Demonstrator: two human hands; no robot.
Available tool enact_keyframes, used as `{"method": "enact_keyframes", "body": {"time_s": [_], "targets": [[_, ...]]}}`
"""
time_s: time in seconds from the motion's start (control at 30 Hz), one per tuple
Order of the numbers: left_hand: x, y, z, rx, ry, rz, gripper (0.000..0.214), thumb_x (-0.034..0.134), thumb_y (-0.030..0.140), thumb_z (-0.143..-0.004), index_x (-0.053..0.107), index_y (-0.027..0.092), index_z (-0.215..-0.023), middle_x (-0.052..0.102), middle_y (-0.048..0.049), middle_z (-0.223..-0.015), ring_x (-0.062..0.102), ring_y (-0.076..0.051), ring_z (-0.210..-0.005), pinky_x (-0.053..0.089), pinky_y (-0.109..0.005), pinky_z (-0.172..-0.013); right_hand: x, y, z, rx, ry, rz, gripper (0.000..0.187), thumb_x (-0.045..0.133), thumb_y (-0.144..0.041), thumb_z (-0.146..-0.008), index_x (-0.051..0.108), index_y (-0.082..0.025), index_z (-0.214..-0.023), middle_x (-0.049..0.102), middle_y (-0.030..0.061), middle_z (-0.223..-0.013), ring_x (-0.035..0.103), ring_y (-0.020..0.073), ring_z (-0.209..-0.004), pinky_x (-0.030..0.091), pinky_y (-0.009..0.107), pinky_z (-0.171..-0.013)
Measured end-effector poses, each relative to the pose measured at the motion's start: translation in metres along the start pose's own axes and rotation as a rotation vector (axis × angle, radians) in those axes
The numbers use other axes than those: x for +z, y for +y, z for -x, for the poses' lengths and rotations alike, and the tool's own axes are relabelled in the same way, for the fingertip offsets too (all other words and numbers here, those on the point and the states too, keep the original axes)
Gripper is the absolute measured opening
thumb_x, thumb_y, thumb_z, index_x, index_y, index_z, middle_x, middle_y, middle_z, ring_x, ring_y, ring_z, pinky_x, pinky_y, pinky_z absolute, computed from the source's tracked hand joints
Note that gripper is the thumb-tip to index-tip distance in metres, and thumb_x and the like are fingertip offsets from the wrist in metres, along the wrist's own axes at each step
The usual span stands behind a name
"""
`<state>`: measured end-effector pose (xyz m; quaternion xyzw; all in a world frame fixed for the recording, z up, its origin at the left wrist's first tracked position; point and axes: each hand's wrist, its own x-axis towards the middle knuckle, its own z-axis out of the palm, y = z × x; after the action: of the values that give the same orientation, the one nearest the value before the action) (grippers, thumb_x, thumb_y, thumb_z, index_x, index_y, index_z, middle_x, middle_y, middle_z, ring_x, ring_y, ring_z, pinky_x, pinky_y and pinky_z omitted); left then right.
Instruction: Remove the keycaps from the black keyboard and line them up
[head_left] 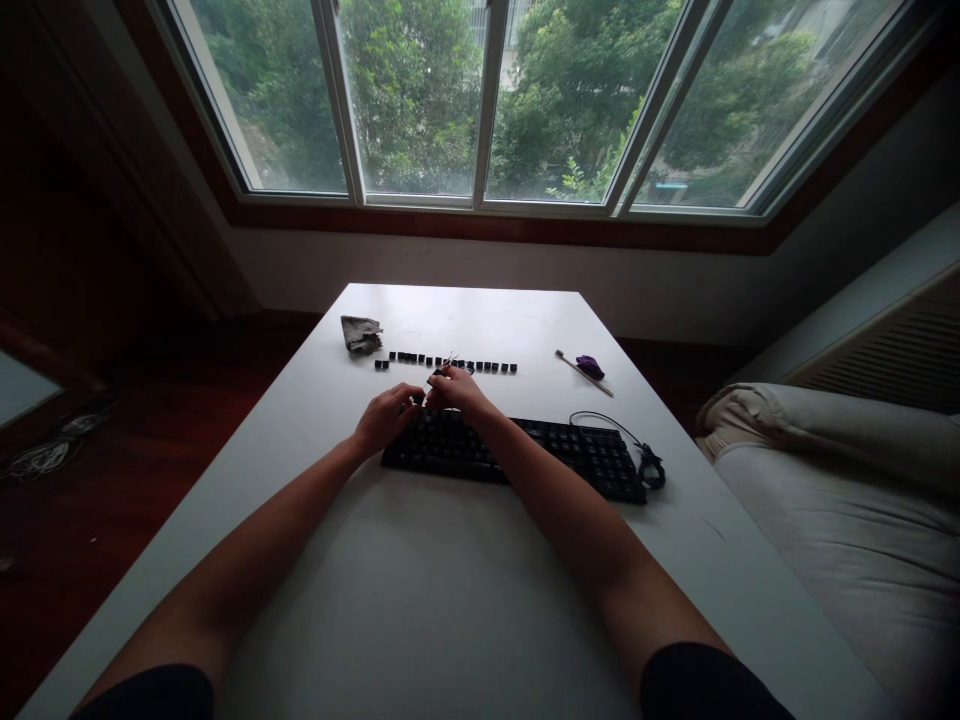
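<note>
A black keyboard (555,445) lies on the white table, its upper left part behind my hands. My right hand (459,390) is closed on a thin wire keycap puller (429,392) above the keyboard's upper left edge. Beside it my left hand (386,415) has its fingers curled together at the keyboard's upper left corner. What lies between those fingertips, if anything, is too small to make out. Behind the hands, loose black keycaps (424,359) stand in a row, partly hidden by my right hand. Two more keycaps (381,365) sit at the row's left end.
A crumpled grey cloth (361,335) lies at the table's back left. On the right are a thin brush (600,384) and a purple bundle (590,366). The keyboard's coiled cable (651,468) rests by its right end. A pale sofa (825,480) stands right of the table (435,600).
</note>
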<state>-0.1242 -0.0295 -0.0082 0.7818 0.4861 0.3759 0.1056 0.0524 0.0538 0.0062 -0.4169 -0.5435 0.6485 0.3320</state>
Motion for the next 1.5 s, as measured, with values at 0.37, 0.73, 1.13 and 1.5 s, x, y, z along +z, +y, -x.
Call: {"method": "enact_keyframes", "body": {"time_s": [0.37,0.73,1.13,1.5], "targets": [[-0.005,-0.003,-0.003,0.108,-0.057,0.044,0.018,0.066,0.018,-0.083,0.064,0.022,-0.101,0.06,-0.0086,-0.114,0.059,-0.024,-0.109,0.053,-0.039,-0.093,-0.001,0.005,0.001,-0.074,-0.055,0.17,0.008,0.061,-0.019,-0.088,0.053,-0.019,-0.087,0.068,0.0006,-0.058,0.067,0.0164,-0.053,0.058,0.027,-0.056],[-0.009,-0.006,-0.004,0.099,-0.125,0.178,0.015,0.061,0.018,-0.089,0.069,0.022,-0.101,0.06,-0.0083,-0.111,0.06,-0.021,-0.104,0.054,-0.035,-0.086,-0.007,0.008,-0.003,-0.225,-0.079,0.516,0.006,0.06,-0.025,-0.087,0.058,-0.019,-0.084,0.068,0.0,-0.06,0.067,0.0159,-0.058,0.049,0.022,-0.055],[0.003,-0.004,-0.001,0.126,-0.034,0.06,0.014,0.056,0.02,-0.093,0.064,0.022,-0.105,0.058,-0.0085,-0.114,0.058,-0.022,-0.107,0.053,-0.036,-0.087,-0.005,-0.001,0.004,-0.057,-0.134,0.26,0.006,0.057,-0.017,-0.089,0.054,-0.017,-0.083,0.067,0.0015,-0.064,0.065,0.0136,-0.056,0.054,0.023,-0.055],[-0.005,-0.006,-0.005,0.265,-0.109,-0.206,0.017,0.052,0.024,-0.097,0.065,0.022,-0.108,0.062,-0.0084,-0.107,0.058,-0.022,-0.098,0.049,-0.038,-0.087,0.003,-0.001,0.007,-0.105,0.004,0.439,0.004,0.06,-0.02,-0.088,0.056,-0.02,-0.089,0.068,0.0003,-0.07,0.066,0.0148,-0.06,0.056,0.026,-0.063]]}}
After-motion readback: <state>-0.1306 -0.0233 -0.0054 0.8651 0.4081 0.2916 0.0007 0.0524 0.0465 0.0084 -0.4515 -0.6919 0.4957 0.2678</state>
